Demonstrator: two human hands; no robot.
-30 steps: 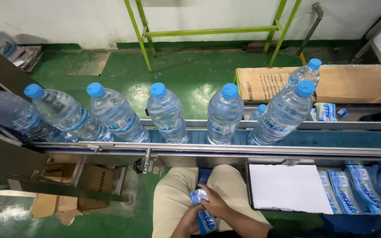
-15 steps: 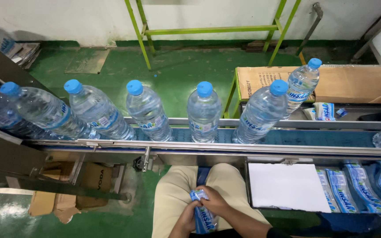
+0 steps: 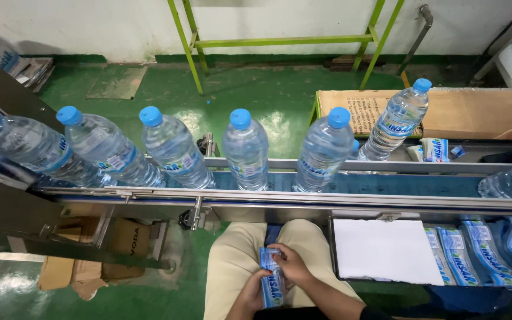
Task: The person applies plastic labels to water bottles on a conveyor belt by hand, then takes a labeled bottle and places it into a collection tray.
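Both hands, your left hand (image 3: 255,288) and right hand (image 3: 291,264), grip one flat blue plastic label sleeve (image 3: 272,285) over your lap, below the steel conveyor rail (image 3: 327,200). Clear blue-capped water bottles (image 3: 246,151) stand above that rail. Pinch only the edges and open it squarely, I'd judge.

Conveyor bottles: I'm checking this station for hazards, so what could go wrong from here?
1. Both hands are down in the lap on a stack of blue labels, so a bottle may pass on the belt untended.
2. The loose stack might slip onto the wet-looking green floor.
3. The bottles stand close together; one tipping could knock its neighbours.
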